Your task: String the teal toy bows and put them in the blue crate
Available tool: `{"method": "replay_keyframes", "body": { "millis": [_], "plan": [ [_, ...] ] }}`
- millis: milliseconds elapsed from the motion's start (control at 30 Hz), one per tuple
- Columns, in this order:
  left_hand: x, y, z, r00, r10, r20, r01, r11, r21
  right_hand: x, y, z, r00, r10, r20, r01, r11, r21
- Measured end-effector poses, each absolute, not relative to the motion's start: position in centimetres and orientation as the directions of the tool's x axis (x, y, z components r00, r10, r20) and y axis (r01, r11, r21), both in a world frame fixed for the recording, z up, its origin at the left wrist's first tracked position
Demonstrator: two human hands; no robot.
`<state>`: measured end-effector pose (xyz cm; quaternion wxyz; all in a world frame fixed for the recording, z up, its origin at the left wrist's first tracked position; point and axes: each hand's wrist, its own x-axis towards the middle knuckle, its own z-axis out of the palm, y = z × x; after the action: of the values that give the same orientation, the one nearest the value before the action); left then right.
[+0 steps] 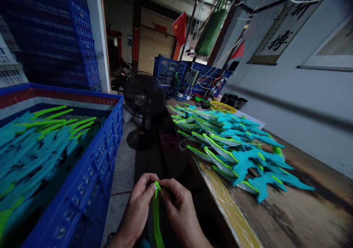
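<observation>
Between both hands is a bright green plastic strip [156, 218], its upper end pinched by my fingertips. My left hand [139, 207] grips it from the left, thumb and forefinger closed at the tip. From the right, my right hand [179, 207] pinches the same end, fingers curled. A small pale bit shows at the strip's tip; I cannot make out what it is. The strip's lower part runs down out of the picture, with a trace of teal at the bottom edge.
On the right, a wooden table [275, 218] bears a pile of teal and green plastic pieces [220, 141]. A blue crate [96, 174] with similar pieces stands at left. Ahead are a black fan [142, 97] and a yellow basin [224, 107]. Blue crates [82, 38] are stacked behind.
</observation>
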<state>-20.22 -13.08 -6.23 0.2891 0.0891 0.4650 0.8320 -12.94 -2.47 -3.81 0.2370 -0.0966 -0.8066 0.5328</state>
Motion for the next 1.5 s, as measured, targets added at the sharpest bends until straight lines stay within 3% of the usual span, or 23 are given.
{"method": "replay_keyframes", "body": {
  "millis": [233,367,467,667,900,1100,1200,1367,1433,1500],
  "plan": [
    [-19.9,-13.1,-6.4,-0.769,0.611,-0.188,-0.493,-0.380,0.783,-12.6,-3.2,-5.0,-0.829,0.317,0.461,-0.147,0.671,-0.726],
    [-19.5,-13.0,-6.4,-0.750,0.627,-0.211,-0.508,-0.343,0.790,-12.8,-2.9,-5.4,-0.766,0.158,0.623,-0.081,0.938,-0.338],
    [-19.4,-12.9,-6.7,-0.770,0.600,-0.218,-0.465,-0.292,0.836,-13.1,-3.1,-6.0,-0.740,0.045,0.671,-0.028,0.995,-0.098],
    [-19.9,-12.6,-7.4,-0.796,0.591,-0.130,-0.318,-0.226,0.921,-14.2,-2.9,-4.7,-0.685,0.017,0.729,-0.010,0.999,-0.032],
    [-20.0,-13.4,-7.9,-0.728,0.673,-0.130,-0.284,-0.123,0.951,-16.7,1.4,0.6,-0.609,0.192,0.770,0.078,0.980,-0.182],
    [-20.7,-13.5,-6.1,-0.714,0.696,-0.075,-0.264,-0.169,0.950,-14.2,-0.4,-1.2,-0.679,0.228,0.698,0.030,0.958,-0.285],
    [-20.7,-13.5,-5.6,-0.713,0.699,-0.050,-0.230,-0.166,0.959,-12.2,-1.6,-2.0,-0.772,0.231,0.592,-0.074,0.893,-0.444],
    [-20.3,-13.4,-6.1,-0.724,0.689,-0.039,-0.177,-0.130,0.976,-11.5,-2.0,-2.3,-0.837,0.354,0.417,-0.151,0.583,-0.798],
    [-20.2,-13.3,-6.4,-0.733,0.680,-0.022,-0.171,-0.153,0.973,-11.8,-2.0,-2.5,-0.849,0.449,0.280,-0.146,0.310,-0.939],
    [-20.2,-13.3,-6.7,-0.724,0.690,-0.012,-0.191,-0.183,0.964,-12.1,-2.1,-2.8,-0.861,0.496,0.115,-0.132,0.000,-0.991]
  ]
}}
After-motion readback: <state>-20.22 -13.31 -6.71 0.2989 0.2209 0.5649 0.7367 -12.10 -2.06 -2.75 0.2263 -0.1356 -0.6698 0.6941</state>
